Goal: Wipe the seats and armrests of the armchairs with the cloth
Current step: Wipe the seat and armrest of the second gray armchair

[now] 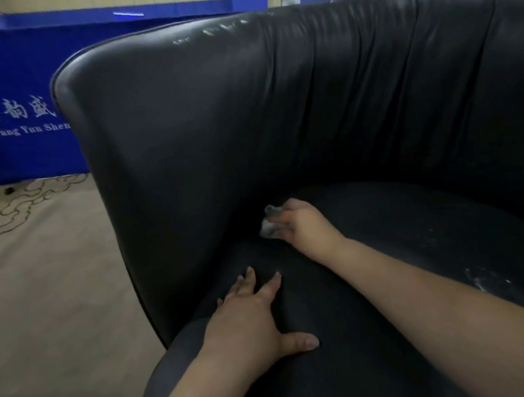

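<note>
One armchair (280,119) fills nearly everything I see: dark, leather-like upholstery, creased in long vertical folds along the curved back, with pale scuffed patches on the top edge and whitish flecks on the seat (412,234) at the right. The seat is a rounded cushion, and the arm on the left rises in one smooth wall from it. Beyond the chair I see a beige carpet (44,291) with a looping cloud pattern in darker line, and behind it a blue banner (14,91) along the wall, printed with pale characters and the letters "Tang Yun Shen", the rest cut off by the chair.

I count two hands and one cloth. My right hand (299,223) reaches deep into the seat, near where the cushion meets the left arm, its fingers curled round a small grey-white cloth (270,225) that presses against the cushion; only a crumpled part of the cloth shows past the fingers. My left hand (250,317) lies flat on the front of the seat, fingers spread and straight, thumb out to the right, holding nothing. The two hands are apart, the left one nearer to me.
</note>
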The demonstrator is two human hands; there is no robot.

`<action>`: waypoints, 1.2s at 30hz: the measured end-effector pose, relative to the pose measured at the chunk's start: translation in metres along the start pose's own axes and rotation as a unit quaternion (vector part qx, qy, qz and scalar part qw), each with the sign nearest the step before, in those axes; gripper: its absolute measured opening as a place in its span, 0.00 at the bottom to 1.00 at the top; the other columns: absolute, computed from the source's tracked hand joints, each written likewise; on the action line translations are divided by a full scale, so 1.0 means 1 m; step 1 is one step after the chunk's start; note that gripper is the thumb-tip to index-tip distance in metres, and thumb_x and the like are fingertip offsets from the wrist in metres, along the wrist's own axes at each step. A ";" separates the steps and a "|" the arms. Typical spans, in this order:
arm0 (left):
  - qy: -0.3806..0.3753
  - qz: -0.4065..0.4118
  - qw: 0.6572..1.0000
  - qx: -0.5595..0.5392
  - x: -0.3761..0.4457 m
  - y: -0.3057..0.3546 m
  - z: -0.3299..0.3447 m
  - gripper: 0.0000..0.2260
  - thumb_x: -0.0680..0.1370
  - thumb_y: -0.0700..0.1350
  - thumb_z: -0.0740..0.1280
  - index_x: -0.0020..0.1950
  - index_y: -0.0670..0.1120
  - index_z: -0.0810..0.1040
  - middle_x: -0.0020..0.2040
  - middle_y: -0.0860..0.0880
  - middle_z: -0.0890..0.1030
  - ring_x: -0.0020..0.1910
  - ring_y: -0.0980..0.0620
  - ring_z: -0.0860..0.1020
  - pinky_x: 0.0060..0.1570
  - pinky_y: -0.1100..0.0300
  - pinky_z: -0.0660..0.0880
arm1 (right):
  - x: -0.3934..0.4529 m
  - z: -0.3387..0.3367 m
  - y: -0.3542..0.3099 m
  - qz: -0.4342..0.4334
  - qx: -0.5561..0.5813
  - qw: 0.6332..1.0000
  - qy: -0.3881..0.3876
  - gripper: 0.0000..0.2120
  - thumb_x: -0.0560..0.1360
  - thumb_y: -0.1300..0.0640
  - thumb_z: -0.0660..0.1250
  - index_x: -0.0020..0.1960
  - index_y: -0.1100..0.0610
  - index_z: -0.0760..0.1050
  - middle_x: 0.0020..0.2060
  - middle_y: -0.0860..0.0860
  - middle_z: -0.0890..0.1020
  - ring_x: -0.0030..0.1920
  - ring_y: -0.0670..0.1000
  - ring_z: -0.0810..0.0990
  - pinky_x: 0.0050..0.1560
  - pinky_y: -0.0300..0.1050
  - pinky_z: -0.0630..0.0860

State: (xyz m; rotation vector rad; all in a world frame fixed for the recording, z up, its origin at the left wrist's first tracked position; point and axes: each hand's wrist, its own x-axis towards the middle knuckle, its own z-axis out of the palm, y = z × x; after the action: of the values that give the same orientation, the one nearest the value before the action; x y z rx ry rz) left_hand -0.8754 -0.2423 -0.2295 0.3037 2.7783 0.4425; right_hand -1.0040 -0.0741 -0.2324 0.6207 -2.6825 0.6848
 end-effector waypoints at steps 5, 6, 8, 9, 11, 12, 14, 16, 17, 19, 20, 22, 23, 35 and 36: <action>-0.002 0.001 1.000 0.002 0.000 0.001 0.001 0.52 0.61 0.74 0.68 0.77 0.63 0.45 0.80 0.49 0.42 0.78 0.51 0.43 0.76 0.48 0.50 | 0.025 -0.006 0.029 0.125 -0.065 0.990 0.010 0.11 0.77 0.59 0.65 0.57 0.62 0.79 0.55 0.60 0.80 0.57 0.58 0.77 0.59 0.46 0.71; -0.005 -0.001 1.000 0.003 0.000 0.001 0.000 0.52 0.61 0.74 0.68 0.77 0.63 0.45 0.80 0.49 0.42 0.78 0.51 0.43 0.76 0.48 0.51 | 0.028 0.001 0.020 0.093 -0.056 0.994 0.001 0.11 0.77 0.59 0.65 0.57 0.62 0.79 0.55 0.60 0.80 0.58 0.58 0.78 0.60 0.46 0.72; -0.006 -0.006 1.000 -0.002 0.001 0.003 -0.001 0.52 0.61 0.73 0.70 0.77 0.63 0.46 0.80 0.50 0.43 0.78 0.52 0.44 0.76 0.48 0.51 | 0.031 0.018 0.004 0.017 -0.040 0.996 -0.073 0.13 0.77 0.55 0.66 0.60 0.57 0.79 0.59 0.57 0.78 0.61 0.54 0.76 0.61 0.40 0.70; -0.004 -0.007 1.000 -0.004 0.002 0.003 -0.001 0.52 0.61 0.73 0.70 0.77 0.63 0.47 0.80 0.49 0.44 0.78 0.51 0.44 0.76 0.48 0.52 | 0.032 0.022 -0.001 -0.002 -0.027 0.996 -0.083 0.13 0.77 0.53 0.66 0.60 0.54 0.79 0.62 0.55 0.77 0.62 0.53 0.75 0.60 0.37 0.68; -0.005 -0.009 1.000 -0.002 0.002 0.003 -0.002 0.52 0.61 0.72 0.71 0.77 0.63 0.47 0.80 0.50 0.44 0.78 0.52 0.44 0.76 0.48 0.52 | 0.036 0.017 0.003 0.023 0.003 0.998 -0.059 0.13 0.76 0.54 0.68 0.59 0.56 0.80 0.60 0.56 0.79 0.61 0.55 0.76 0.55 0.36 0.67; -0.007 -0.010 1.000 -0.001 0.002 0.003 -0.001 0.52 0.60 0.72 0.71 0.77 0.62 0.48 0.80 0.50 0.44 0.78 0.52 0.44 0.76 0.48 0.52 | 0.039 0.011 0.010 0.074 0.000 0.997 -0.027 0.13 0.75 0.56 0.68 0.58 0.58 0.80 0.58 0.58 0.79 0.60 0.56 0.76 0.55 0.38 0.68; -0.002 -0.013 1.000 -0.006 0.002 0.002 0.000 0.53 0.60 0.72 0.71 0.77 0.63 0.48 0.80 0.50 0.45 0.78 0.52 0.45 0.76 0.48 0.52 | 0.042 0.006 0.024 0.128 -0.023 0.992 0.007 0.13 0.75 0.57 0.68 0.58 0.60 0.80 0.57 0.59 0.80 0.59 0.58 0.76 0.56 0.42 0.70; -0.001 -0.012 1.000 -0.005 0.002 0.001 0.002 0.52 0.60 0.72 0.71 0.77 0.62 0.48 0.80 0.50 0.45 0.78 0.52 0.45 0.76 0.48 0.52 | 0.037 0.008 0.016 0.095 -0.036 0.995 -0.004 0.13 0.75 0.58 0.68 0.58 0.58 0.80 0.57 0.57 0.80 0.60 0.57 0.76 0.57 0.41 0.70; -0.004 -0.012 1.000 -0.002 0.003 0.001 0.002 0.52 0.60 0.72 0.71 0.77 0.62 0.49 0.80 0.49 0.45 0.78 0.51 0.45 0.76 0.48 0.52 | 0.032 0.011 0.007 0.051 -0.029 0.998 -0.024 0.12 0.75 0.57 0.68 0.58 0.57 0.80 0.57 0.57 0.80 0.59 0.56 0.77 0.57 0.40 0.69; -0.011 -0.015 1.000 0.000 0.004 0.000 0.001 0.52 0.60 0.72 0.71 0.77 0.62 0.49 0.80 0.49 0.45 0.78 0.51 0.45 0.76 0.48 0.52 | 0.019 0.013 -0.006 -0.015 0.001 0.997 -0.072 0.11 0.75 0.58 0.68 0.56 0.57 0.81 0.57 0.55 0.80 0.58 0.53 0.76 0.55 0.37 0.67; -0.014 -0.016 1.000 0.000 0.005 0.000 0.001 0.52 0.60 0.73 0.71 0.77 0.63 0.48 0.80 0.49 0.45 0.78 0.51 0.45 0.76 0.48 0.52 | 0.013 0.005 -0.007 -0.027 0.003 0.996 -0.083 0.09 0.75 0.58 0.68 0.54 0.59 0.82 0.56 0.55 0.80 0.56 0.52 0.77 0.53 0.36 0.66; -0.017 -0.018 1.000 0.001 0.006 0.000 0.000 0.52 0.60 0.73 0.70 0.77 0.63 0.48 0.80 0.50 0.45 0.78 0.51 0.45 0.76 0.48 0.52 | 0.006 -0.016 0.007 0.006 0.018 0.998 -0.065 0.08 0.75 0.61 0.67 0.48 0.65 0.82 0.51 0.58 0.80 0.54 0.55 0.78 0.52 0.39 0.67; -0.016 -0.019 1.000 -0.001 0.005 0.000 0.001 0.52 0.60 0.73 0.70 0.77 0.64 0.47 0.80 0.50 0.45 0.78 0.51 0.45 0.76 0.48 0.52 | -0.001 -0.026 0.017 0.043 0.012 0.998 -0.036 0.07 0.76 0.62 0.67 0.48 0.66 0.81 0.52 0.60 0.80 0.55 0.57 0.78 0.52 0.40 0.68; -0.009 0.043 0.997 0.060 -0.007 0.029 -0.007 0.43 0.71 0.69 0.65 0.79 0.58 0.45 0.80 0.53 0.41 0.78 0.52 0.42 0.75 0.46 0.45 | -0.110 -0.081 0.019 0.120 0.011 0.992 -0.040 0.11 0.75 0.57 0.68 0.57 0.55 0.81 0.54 0.56 0.78 0.54 0.53 0.76 0.48 0.31 0.64; -0.009 0.064 0.996 0.064 -0.008 0.036 -0.004 0.41 0.73 0.68 0.63 0.79 0.59 0.46 0.79 0.54 0.41 0.78 0.52 0.42 0.75 0.46 0.45 | -0.116 -0.080 0.014 0.090 0.003 0.994 -0.068 0.11 0.74 0.57 0.69 0.56 0.55 0.81 0.53 0.55 0.78 0.52 0.51 0.76 0.47 0.28 0.64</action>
State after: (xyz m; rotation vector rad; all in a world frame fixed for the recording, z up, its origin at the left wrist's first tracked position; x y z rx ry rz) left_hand -0.8636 -0.2118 -0.2113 0.5135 2.7858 0.2911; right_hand -0.8962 0.0167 -0.2154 0.4452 -2.8899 0.7198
